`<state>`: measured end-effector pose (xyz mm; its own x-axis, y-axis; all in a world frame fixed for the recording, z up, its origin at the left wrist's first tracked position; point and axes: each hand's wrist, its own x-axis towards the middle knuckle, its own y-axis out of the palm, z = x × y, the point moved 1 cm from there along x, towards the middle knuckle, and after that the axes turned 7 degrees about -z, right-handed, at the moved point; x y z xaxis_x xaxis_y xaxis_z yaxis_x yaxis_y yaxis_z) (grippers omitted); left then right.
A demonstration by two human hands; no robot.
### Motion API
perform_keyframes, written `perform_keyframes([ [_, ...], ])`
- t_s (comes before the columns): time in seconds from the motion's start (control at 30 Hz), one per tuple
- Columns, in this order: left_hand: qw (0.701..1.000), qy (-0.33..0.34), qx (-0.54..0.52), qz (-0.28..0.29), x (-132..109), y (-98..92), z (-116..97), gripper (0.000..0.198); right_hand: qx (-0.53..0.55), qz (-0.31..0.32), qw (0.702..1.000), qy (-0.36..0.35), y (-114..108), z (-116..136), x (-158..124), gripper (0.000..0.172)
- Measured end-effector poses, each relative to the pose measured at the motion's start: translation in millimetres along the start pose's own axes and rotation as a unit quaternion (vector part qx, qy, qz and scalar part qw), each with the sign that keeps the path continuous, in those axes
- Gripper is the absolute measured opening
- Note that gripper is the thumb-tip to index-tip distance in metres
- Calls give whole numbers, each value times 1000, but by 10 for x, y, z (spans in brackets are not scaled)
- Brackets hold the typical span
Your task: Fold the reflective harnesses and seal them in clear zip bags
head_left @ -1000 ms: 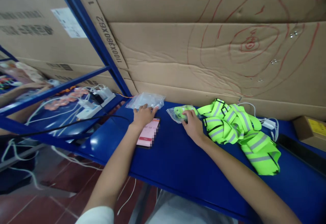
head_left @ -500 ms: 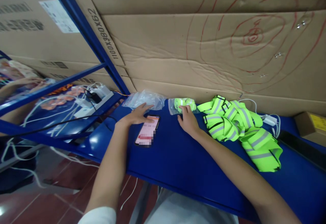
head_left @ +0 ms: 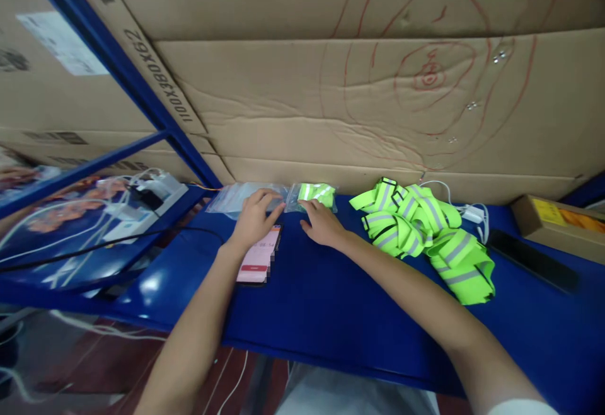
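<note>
I have the left hand spread, thumb apart from fingers, above the near edge of the clear bags; the right hand is spread too, fingertips at the near side of the strap packet (touching or not, I can't tell); the hands have drawn closer together over the last second, leaving the packet seemingly within reach of both; the phone lies nearer, loose straps right.
</note>
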<state>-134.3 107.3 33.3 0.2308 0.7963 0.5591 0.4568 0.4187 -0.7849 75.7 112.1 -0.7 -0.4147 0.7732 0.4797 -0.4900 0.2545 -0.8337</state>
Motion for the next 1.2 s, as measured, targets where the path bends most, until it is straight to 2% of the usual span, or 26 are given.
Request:
perform_keyframes([
  [0.1, 998, 46, -41, 13, -39, 73, -244, 27, -49, -19, 999, -9, -464, -295, -228, 44],
  [0.27, 982, 130, -116, 72, -174, 193, -720, 37, -162, -98, 980, 68, -1303, -917, -900, 44],
  [0.3, 978, 139, -130, 80, -200, 213, -814, 35, -186, -104, 975, 69, -1416, -992, -1071, 44],
  [0.37, 970, 159, -153, 106, -249, 251, -1005, 31, -199, -70, 977, 33, -1544, -1070, -1408, 47],
  [0.43, 958, 192, -156, 143, -289, 279, -1200, 31, -201, -20, 979, 0, -1558, -1077, -1676, 60],
  [0.5, 947, 224, -145, 180, -321, 297, -1387, 34, -202, 8, 979, -19, -1493, -1036, -1824, 71],
  [0.57, 943, 231, -136, 197, -350, 314, -1542, 39, -196, 6, 980, -14, -1393, -953, -1855, 70],
  [0.67, 951, 203, -143, 186, -409, 366, -1675, 54, -153, -2, 988, 2, -1267, -758, -1812, 60],
  [0.77, 957, 184, -146, 169, -501, 449, -1691, 82, -57, 35, 997, -27, -1224, -550, -1827, 62],
  [0.87, 955, 203, -127, 173, -579, 514, -1637, 102, 25, 70, 995, -62, -1240, -448, -1899, 65],
  [1.03, 951, 230, -111, 176, -558, 530, -1503, 98, -2, 30, 996, -86, -1261, -392, -1911, 64],
  [1.13, 944, 250, -116, 179, -512, 494, -1474, 86, -35, 48, 987, -149, -1254, -277, -1892, 56],
  [1.2, 945, 252, -110, 178, -497, 446, -1485, 79, -54, 57, 983, -166, -1258, -225, -1895, 48],
])
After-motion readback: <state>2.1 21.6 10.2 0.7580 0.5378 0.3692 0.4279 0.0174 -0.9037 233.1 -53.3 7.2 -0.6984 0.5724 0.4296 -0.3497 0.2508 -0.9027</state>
